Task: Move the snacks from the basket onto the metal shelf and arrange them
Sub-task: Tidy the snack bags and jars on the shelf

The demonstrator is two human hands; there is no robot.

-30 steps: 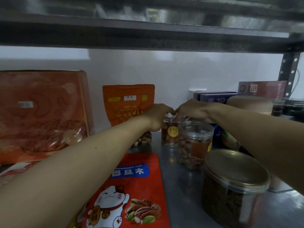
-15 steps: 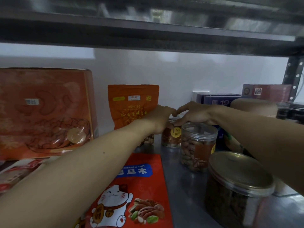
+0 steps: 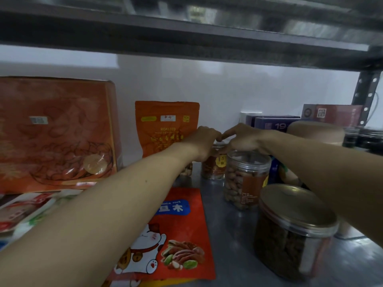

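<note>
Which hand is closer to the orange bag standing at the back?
Left. The left hand reaches right in front of the orange bag, overlapping its right edge. The right hand is further right, over the small jar.

White wall [image 3: 228, 90] behind the goods, evenly lit. Dark upper board [image 3: 186, 36] spans the top, glossy underside above it. Perforated black upright [image 3: 365, 96] at right rear, a thin cable [image 3: 374, 104] hanging beside it. White socket [image 3: 249, 116] on the wall, partly hidden by boxes. Anything beyond the upright is too dark to tell.
</note>
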